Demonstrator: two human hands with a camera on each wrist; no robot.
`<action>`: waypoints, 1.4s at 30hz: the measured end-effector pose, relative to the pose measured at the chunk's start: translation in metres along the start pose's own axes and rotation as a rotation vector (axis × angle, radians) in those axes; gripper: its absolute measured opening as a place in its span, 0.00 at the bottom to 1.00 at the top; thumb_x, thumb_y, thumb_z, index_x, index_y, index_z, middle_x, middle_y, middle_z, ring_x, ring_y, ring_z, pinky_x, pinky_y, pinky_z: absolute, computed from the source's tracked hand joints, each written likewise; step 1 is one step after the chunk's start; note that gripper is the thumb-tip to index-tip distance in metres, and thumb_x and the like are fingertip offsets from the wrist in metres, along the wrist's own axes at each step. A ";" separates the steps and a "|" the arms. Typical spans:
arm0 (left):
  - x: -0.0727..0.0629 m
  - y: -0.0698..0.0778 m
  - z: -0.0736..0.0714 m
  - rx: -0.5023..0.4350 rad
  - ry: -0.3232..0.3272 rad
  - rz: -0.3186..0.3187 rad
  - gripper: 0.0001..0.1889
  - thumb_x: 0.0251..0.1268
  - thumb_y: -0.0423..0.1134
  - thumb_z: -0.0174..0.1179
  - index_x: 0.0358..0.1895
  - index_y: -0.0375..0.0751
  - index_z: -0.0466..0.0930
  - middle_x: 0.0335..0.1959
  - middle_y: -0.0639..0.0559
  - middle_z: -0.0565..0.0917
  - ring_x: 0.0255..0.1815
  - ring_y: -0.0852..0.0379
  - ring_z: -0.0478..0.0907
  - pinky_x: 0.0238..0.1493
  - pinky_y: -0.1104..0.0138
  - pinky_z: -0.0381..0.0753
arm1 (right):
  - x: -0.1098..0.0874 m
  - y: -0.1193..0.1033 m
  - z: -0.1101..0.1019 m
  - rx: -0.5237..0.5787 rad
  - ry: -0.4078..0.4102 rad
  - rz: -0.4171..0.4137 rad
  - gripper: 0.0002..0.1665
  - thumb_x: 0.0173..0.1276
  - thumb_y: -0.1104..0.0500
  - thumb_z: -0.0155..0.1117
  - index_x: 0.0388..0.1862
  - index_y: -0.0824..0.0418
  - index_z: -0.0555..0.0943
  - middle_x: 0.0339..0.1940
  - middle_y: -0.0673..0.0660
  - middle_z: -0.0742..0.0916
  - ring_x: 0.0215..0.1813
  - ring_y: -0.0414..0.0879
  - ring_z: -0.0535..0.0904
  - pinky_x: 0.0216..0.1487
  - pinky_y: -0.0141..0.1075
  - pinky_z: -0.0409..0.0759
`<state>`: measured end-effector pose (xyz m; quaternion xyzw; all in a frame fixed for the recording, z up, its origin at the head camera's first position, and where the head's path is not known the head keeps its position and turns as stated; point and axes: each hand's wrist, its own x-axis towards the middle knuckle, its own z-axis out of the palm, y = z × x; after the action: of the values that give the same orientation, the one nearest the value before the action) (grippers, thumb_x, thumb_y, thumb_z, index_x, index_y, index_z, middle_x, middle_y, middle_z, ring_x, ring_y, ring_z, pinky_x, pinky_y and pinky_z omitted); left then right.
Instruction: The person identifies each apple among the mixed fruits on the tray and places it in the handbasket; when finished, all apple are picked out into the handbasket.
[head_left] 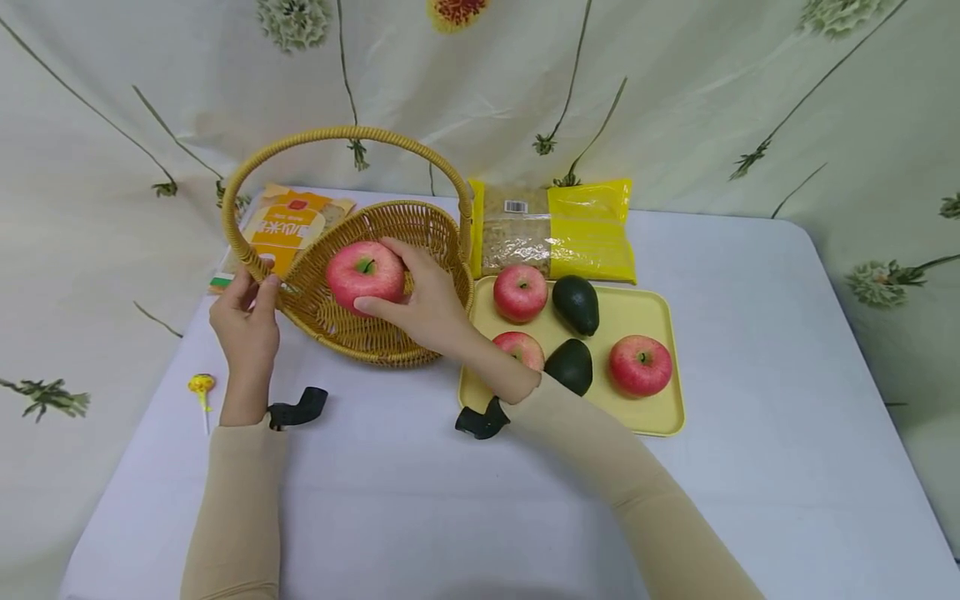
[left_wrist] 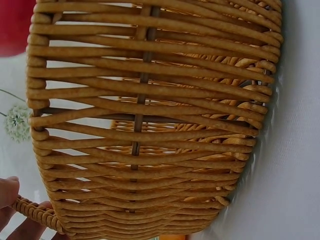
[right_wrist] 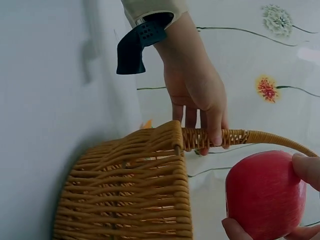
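Note:
A brown wicker basket (head_left: 360, 354) with a tall arched handle stands at the left of the table. My left hand (head_left: 247, 321) grips the foot of that handle at the basket's left side, and the right wrist view shows its fingers wrapped round the handle (right_wrist: 260, 137). Between thumb and fingers, my right hand (head_left: 423, 300) holds a red apple (head_left: 365, 275) over the basket's opening. In the right wrist view the apple (right_wrist: 265, 195) is above the rim, apart from the wicker. The left wrist view is filled by the basket's woven side (left_wrist: 150, 120).
Right of the basket, a yellow tray (head_left: 637, 417) carries several more apples (head_left: 640, 365) and two dark green avocados (head_left: 576, 305). Behind it lies a yellow packet (head_left: 555, 233). An orange packet (head_left: 288, 225) lies behind the basket, and a yellow lollipop (head_left: 201, 383) near the left edge.

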<state>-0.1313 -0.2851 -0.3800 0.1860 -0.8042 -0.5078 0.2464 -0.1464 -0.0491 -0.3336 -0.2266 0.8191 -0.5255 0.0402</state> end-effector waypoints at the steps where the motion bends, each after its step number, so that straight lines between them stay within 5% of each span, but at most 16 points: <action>1: 0.000 0.000 0.000 0.000 0.001 0.000 0.17 0.73 0.45 0.54 0.62 0.51 0.79 0.60 0.52 0.81 0.53 0.66 0.76 0.52 0.76 0.79 | 0.003 0.001 0.005 -0.010 0.004 0.013 0.46 0.61 0.49 0.72 0.74 0.57 0.63 0.71 0.55 0.73 0.70 0.46 0.69 0.67 0.36 0.72; 18: 0.000 -0.004 0.001 0.005 -0.001 -0.025 0.18 0.73 0.44 0.55 0.63 0.49 0.78 0.62 0.50 0.80 0.55 0.63 0.77 0.54 0.75 0.79 | 0.052 0.004 0.049 -0.098 0.067 0.177 0.45 0.62 0.48 0.71 0.74 0.57 0.63 0.66 0.53 0.75 0.64 0.43 0.71 0.62 0.29 0.74; 42: -0.001 -0.001 0.000 0.007 0.011 0.009 0.18 0.72 0.42 0.55 0.62 0.48 0.79 0.60 0.49 0.80 0.53 0.68 0.77 0.46 0.81 0.78 | 0.082 0.039 0.064 -0.224 0.111 0.296 0.39 0.58 0.49 0.75 0.65 0.59 0.70 0.56 0.53 0.81 0.59 0.44 0.75 0.57 0.31 0.75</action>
<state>-0.1301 -0.2846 -0.3808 0.1861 -0.8054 -0.5030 0.2523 -0.2130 -0.1232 -0.3826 -0.0776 0.8977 -0.4313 0.0463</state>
